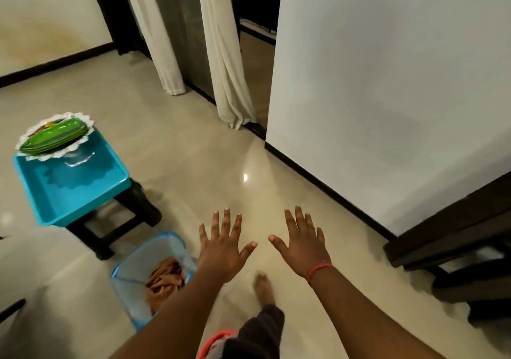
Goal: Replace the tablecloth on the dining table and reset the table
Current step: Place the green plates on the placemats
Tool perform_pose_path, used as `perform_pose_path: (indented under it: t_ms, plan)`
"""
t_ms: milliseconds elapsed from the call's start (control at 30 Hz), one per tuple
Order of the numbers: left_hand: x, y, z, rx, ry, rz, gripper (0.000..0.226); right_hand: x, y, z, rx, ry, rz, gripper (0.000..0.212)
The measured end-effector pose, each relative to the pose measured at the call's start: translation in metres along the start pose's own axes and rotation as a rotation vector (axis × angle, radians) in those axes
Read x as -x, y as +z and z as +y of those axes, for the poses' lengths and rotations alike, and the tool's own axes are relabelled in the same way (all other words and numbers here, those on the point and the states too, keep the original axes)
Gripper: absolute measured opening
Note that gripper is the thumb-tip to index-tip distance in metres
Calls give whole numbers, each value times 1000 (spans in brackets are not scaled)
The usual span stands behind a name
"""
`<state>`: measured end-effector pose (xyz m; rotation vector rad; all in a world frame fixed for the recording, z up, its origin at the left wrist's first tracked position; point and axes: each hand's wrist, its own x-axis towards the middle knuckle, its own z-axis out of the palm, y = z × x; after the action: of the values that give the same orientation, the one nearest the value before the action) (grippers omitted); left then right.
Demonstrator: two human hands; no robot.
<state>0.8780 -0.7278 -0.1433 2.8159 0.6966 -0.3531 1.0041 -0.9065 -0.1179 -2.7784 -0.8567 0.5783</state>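
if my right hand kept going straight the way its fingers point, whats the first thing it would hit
Probably nothing nearby: the right hand is open, fingers aimed forward over bare floor. Further along that line stands the white wall with its dark skirting, though depth is hard to judge.

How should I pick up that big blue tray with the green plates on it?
Probably with both hands on the blue tray's two long raised rims, coming from the bare near end. The green plates sit stacked at the far end, so that end is likely heavier; keep it level. Both the left hand and right hand are free.
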Motion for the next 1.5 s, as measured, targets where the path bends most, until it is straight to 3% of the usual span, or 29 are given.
perform_pose_path:
  t_ms: [200,467,633,733,867,1033,1167,1267,1500]
  plan:
    - [-156,-53,-1,-10,-3,27,85,-159,-63,15,15,-4,15,92]
    - [-324,-150,-43,-27,-62,68,82,-346,-129,-43,24,-121,21,93]
    - [-408,-192,-102,14,-203,106,81,-468,-159,-74,120,-206,10,113]
    - [-436,-203,-160,39,-411,98,81,-555,-171,-103,207,-291,-16,111]
    - [-448,-221,-228,133,-716,135,83,-654,-189,-185,290,-463,-95,105]
    - [-454,-234,-298,213,-974,192,91,-733,-181,-325,307,-719,-169,96]
    - [-451,-231,-388,269,-1192,226,85,-764,-140,-466,339,-943,-219,88]
    - [-443,-225,-454,295,-1263,204,87,-773,-106,-558,377,-1027,-281,87]
    - [-442,-216,-567,560,-1515,229,82,-769,-42,-706,498,-1206,-467,89]
